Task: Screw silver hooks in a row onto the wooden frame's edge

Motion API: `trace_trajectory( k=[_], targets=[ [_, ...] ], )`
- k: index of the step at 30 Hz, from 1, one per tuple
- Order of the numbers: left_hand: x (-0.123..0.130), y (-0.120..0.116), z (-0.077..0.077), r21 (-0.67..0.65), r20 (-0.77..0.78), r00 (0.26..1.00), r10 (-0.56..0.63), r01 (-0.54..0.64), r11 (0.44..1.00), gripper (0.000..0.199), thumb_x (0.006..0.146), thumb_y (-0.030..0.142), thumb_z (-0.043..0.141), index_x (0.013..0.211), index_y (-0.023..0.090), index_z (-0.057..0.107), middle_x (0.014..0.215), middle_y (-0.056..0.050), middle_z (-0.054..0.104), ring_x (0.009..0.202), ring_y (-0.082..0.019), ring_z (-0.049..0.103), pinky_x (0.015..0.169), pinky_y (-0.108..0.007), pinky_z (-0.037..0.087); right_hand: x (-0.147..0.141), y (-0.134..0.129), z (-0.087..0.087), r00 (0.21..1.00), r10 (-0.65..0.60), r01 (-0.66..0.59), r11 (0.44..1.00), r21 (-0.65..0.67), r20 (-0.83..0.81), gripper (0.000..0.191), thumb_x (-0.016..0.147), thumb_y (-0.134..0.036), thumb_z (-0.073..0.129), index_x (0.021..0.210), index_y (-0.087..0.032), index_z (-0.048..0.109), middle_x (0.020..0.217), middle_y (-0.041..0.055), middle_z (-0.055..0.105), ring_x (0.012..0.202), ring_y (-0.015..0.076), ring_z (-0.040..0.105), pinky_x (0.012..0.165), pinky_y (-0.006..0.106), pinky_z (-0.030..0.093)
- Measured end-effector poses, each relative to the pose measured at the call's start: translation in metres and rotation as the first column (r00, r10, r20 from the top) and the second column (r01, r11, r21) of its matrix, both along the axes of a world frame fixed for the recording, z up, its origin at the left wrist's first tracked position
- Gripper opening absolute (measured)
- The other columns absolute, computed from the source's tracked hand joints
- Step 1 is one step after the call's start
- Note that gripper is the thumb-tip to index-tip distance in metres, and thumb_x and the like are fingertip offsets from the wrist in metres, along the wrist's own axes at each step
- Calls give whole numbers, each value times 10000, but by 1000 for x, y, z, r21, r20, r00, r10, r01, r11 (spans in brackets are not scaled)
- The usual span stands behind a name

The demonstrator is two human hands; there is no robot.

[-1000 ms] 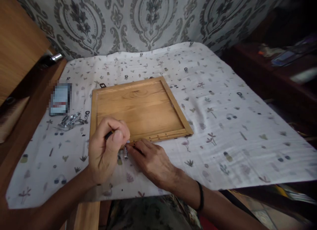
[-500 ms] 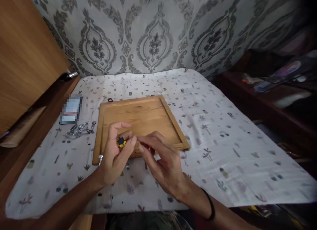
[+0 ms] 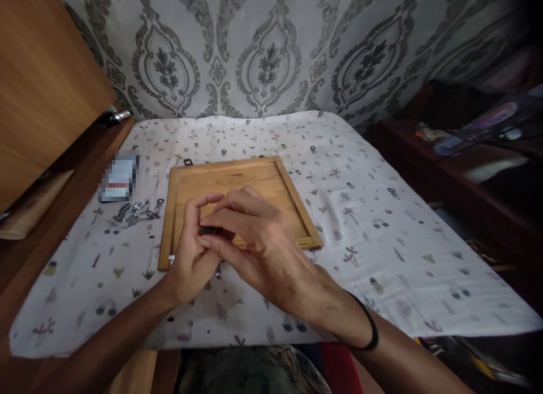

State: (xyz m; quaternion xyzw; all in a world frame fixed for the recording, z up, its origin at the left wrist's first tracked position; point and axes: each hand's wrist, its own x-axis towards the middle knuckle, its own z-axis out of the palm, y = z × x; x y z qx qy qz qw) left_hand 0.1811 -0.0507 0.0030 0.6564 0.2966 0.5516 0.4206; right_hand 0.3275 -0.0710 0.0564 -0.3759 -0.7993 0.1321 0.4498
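Over the near edge of a framed wooden panel (image 3: pixel 231 182), my two hands meet. My left hand (image 3: pixel 190 252) is curled around a small screwdriver with a black-and-yellow handle (image 3: pixel 207 230); most of the tool is hidden by fingers. The thumb and fingers of my right hand (image 3: pixel 254 236) close on the handle's black end. On the white patterned cloth, the panel lies flat with its raised rim upward. A shiny metal piece (image 3: pixel 172 260) shows at its near left corner, and another metal piece (image 3: pixel 219 271) is at the near edge below my hands.
Left of the panel are a pile of silver metal fittings (image 3: pixel 133 213) and a blurred-out phone (image 3: pixel 119 178). A dark loop-shaped fitting (image 3: pixel 188 163) sits by the far left corner. A wooden cabinet (image 3: pixel 46 72) borders the left side; a cluttered dark shelf (image 3: pixel 424 142) stands at right.
My right hand has moved left and up, from beside the left hand's fingertips onto the handle's end. The left hand still surrounds the handle. The view has tilted slightly.
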Motion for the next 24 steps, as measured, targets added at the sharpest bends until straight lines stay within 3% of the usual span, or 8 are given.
trace_trajectory(
  k=[4, 7, 10, 14, 20, 24],
  targets=[
    [-16, 1, -1, -25, -148, 988, -39, 35, 999, 576, 867, 298, 788, 1369, 259, 509, 1113, -77, 699, 972, -212, 724, 742, -292, 617, 6, -2, 2, 1000, 14, -15, 998, -64, -13, 81, 998, -191, 662, 947, -182, 724, 964, 39, 728, 938, 193, 681, 846, 329, 577],
    [-42, 4, 5, -60, -341, 939, -50, 32, 998, 724, 839, 270, 810, 1481, 283, 475, 1255, -107, 695, 1157, -263, 697, 924, -381, 601, 10, -2, 0, 1000, 4, -5, 999, -49, -24, 110, 1027, -235, 633, 998, -183, 726, 885, 23, 706, 840, 168, 664, 759, 295, 559],
    [-70, 13, 12, -1, -375, 927, 29, -31, 1000, 482, 892, 347, 752, 1348, 244, 633, 1216, -101, 726, 1169, -278, 690, 1035, -440, 549, 13, -1, -2, 1000, -16, 15, 999, -51, -17, 161, 1043, -274, 615, 969, -185, 726, 844, 17, 688, 818, 161, 651, 734, 279, 545],
    [-99, 27, 5, 30, -428, 871, 242, -254, 967, 194, 920, 377, 706, 1053, 243, 750, 1015, -53, 772, 951, -234, 732, 861, -354, 582, 15, 0, -3, 1000, -4, 4, 996, -87, 2, 216, 1055, -286, 588, 905, -209, 723, 851, 28, 692, 838, 172, 655, 751, 290, 548],
    [-138, 53, -20, 144, -612, 664, 429, -440, 886, 263, 922, 430, 615, 985, 202, 730, 977, -61, 771, 880, -234, 710, 763, -348, 546, 16, 0, -2, 1000, -3, 1, 994, -112, -17, 149, 1038, -235, 620, 927, -190, 708, 860, 29, 685, 794, 159, 646, 689, 282, 534],
    [-161, 72, -23, 217, -698, 552, 455, -442, 870, 281, 963, 408, 526, 1018, 198, 705, 1012, -75, 757, 895, -234, 695, 703, -323, 522, 16, 1, -4, 999, -27, 25, 997, -75, -32, 82, 1026, -198, 629, 978, -203, 696, 847, 19, 681, 768, 146, 653, 644, 248, 530]
  ],
)
